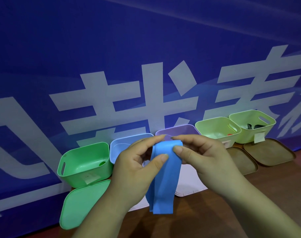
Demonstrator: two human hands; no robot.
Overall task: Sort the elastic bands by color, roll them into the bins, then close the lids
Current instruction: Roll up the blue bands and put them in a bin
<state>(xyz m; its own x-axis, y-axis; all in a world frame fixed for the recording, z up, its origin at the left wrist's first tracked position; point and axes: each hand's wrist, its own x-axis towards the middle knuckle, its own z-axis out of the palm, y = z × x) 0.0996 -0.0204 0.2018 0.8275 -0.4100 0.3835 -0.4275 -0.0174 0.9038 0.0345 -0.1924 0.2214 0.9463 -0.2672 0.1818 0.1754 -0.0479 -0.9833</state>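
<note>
A wide, flat blue elastic band (163, 186), smooth and matte, is folded over at its top and hangs in a doubled strip in front of the bins, held up between both hands. The left hand (134, 174) pinches the fold between thumb and curled fingers. The right hand (206, 160) pinches the same fold from the other side, thumb pressed on the front face.

Behind stands a row of five open, rounded-square plastic bins with slotted handles: a green bin (84, 160), a light blue bin (118, 146), a purple bin (180, 130), a pale yellow-green bin (216, 127) with something orange inside, and a second yellow-green bin (252, 124) holding dark bands and carrying a paper tag.

A green lid (81, 203) lies flat before the green bin, a white lid (187, 186) lies under the hands, and two brown lids (240, 160) lie before the yellow-green bins.

All of it rests on a brown wooden table (275, 189). A blue banner (146, 48) with large white characters fills the wall behind.
</note>
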